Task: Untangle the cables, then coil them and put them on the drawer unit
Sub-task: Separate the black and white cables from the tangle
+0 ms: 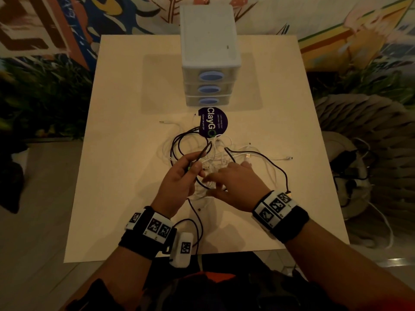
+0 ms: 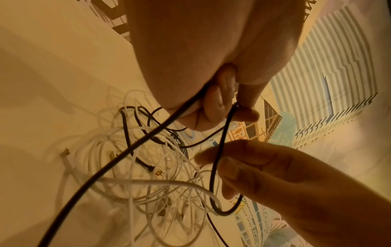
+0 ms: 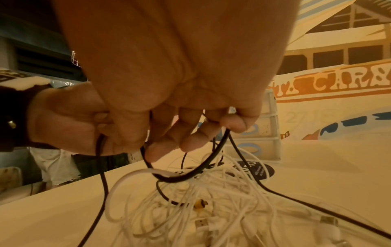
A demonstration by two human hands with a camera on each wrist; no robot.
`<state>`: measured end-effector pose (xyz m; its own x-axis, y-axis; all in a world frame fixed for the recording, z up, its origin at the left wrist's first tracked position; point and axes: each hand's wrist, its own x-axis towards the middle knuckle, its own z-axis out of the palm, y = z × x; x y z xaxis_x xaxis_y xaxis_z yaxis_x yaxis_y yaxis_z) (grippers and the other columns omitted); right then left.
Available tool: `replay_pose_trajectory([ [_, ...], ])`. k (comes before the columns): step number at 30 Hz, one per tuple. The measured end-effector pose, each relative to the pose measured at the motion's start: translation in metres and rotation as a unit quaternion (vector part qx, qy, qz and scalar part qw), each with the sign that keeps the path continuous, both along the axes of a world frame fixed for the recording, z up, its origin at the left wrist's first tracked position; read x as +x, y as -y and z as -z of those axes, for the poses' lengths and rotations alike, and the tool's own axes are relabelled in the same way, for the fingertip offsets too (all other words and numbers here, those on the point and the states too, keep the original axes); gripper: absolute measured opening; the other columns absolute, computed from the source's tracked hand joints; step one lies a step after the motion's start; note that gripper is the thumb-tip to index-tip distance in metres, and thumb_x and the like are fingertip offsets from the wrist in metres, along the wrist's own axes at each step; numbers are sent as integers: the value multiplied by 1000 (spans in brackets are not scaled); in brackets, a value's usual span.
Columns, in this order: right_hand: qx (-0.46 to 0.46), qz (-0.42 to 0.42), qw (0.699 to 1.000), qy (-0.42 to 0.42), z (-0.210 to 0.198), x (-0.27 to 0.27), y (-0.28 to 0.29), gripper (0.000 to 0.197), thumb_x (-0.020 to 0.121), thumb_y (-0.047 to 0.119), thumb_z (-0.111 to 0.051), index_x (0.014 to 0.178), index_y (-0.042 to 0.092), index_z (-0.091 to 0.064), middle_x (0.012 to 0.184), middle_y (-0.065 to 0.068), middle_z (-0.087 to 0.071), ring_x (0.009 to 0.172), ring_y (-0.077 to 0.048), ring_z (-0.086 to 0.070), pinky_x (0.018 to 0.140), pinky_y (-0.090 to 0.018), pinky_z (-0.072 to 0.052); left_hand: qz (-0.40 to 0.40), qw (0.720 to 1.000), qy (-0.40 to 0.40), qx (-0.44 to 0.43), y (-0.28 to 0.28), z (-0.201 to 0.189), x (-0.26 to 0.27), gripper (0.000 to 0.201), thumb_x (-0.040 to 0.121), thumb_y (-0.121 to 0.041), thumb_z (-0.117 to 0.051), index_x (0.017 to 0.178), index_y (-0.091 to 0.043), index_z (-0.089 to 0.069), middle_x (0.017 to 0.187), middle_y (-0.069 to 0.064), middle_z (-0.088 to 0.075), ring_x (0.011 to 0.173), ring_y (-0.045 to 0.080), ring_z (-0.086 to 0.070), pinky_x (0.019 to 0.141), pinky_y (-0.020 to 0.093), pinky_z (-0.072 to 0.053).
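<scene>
A tangle of white cables [image 1: 215,158] and a black cable [image 1: 177,142] lies mid-table, in front of the white three-drawer unit [image 1: 210,41]. My left hand [image 1: 179,176] is raised a little over the tangle's left side and pinches the black cable [image 2: 148,135], which trails down toward the table's near edge. My right hand [image 1: 226,178] reaches into the heap beside it. Its fingers [image 3: 190,133] hook a hanging loop of the same black cable [image 3: 175,178]. White cables [image 3: 211,208] with several plugs lie loose beneath both hands.
A round dark sticker [image 1: 213,125] lies between the unit and the heap. The cream table [image 1: 123,176] has bare surface left and right of the cables. More cables and a pale bag [image 1: 350,167] sit on the floor to the right.
</scene>
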<state>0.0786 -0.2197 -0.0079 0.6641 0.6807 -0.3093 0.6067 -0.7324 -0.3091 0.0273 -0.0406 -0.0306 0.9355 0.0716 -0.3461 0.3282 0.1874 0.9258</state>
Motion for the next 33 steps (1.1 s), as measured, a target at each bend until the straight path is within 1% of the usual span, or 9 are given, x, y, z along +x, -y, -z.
replay_pose_trajectory([
  [5, 31, -6, 998, 46, 3, -1, -4, 26, 92, 58, -57, 99, 40, -73, 89, 14, -67, 96, -19, -53, 76, -36, -25, -13, 997, 30, 63, 8, -5, -3, 27, 102, -20, -58, 128, -24, -63, 90, 7, -66, 51, 3, -49, 50, 15, -39],
  [8, 102, 51, 988, 101, 8, 0, -2, 21, 87, 54, -63, 84, 36, -73, 77, 14, -67, 84, -18, -56, 73, -34, -25, -43, 988, 23, 146, 7, 2, -7, 36, 86, -40, -76, 119, -28, -67, 94, 0, -71, 68, 23, -64, 62, 32, -57],
  [10, 123, 70, 983, 120, 9, 2, -3, 27, 87, 55, -57, 80, 33, -71, 73, 13, -65, 78, -17, -56, 71, -33, -25, -42, 988, 29, 147, 9, 5, -10, 24, 87, -38, -76, 107, -28, -71, 88, -6, -71, 67, 20, -63, 63, 28, -55],
  [13, 114, 45, 988, 93, 11, 7, -1, 32, 90, 57, -50, 86, 33, -70, 78, 12, -65, 82, -18, -57, 71, -34, -32, -44, 981, 61, 178, 11, 7, -11, 2, 93, -27, -72, 92, -29, -73, 84, -12, -73, 79, 3, -68, 70, 16, -50],
  [16, 41, 32, 998, 29, 14, 10, 5, 41, 94, 65, -44, 97, 35, -72, 90, 13, -67, 94, -16, -55, 81, -38, -38, -81, 974, 66, 201, 5, 11, -11, 9, 93, -35, -71, 89, -27, -73, 85, -7, -73, 76, 8, -66, 71, 27, -52],
  [19, 38, 71, 997, 14, 16, 11, 13, 51, 95, 71, -33, 96, 37, -71, 88, 15, -66, 95, -12, -54, 87, -40, -38, -95, 968, 89, 214, 2, 11, -10, 10, 97, -33, -67, 95, -25, -70, 83, -5, -70, 63, 4, -56, 63, 23, -45],
  [23, 76, 105, 991, 40, 15, 4, 13, 44, 90, 65, -36, 94, 39, -72, 84, 17, -67, 92, -13, -56, 86, -40, -38, -118, 968, 101, 199, 6, 7, -5, 9, 100, -36, -63, 96, -29, -67, 87, -6, -71, 71, 6, -59, 68, 24, -47],
  [26, 101, 123, 984, 85, 18, -1, 10, 33, 86, 57, -46, 93, 41, -74, 81, 17, -68, 89, -15, -56, 83, -41, -38, -55, 973, 70, 213, 11, 6, -3, 4, 96, -33, -68, 93, -31, -68, 83, -16, -71, 70, 2, -61, 65, 19, -48],
  [33, 92, 148, 982, 76, 18, 0, 14, 34, 85, 63, -46, 92, 41, -71, 82, 17, -67, 91, -13, -56, 85, -39, -37, -6, 962, 85, 259, 9, 13, -7, 9, 99, -31, -66, 93, -25, -69, 85, -11, -73, 84, 11, -69, 78, 36, -56],
])
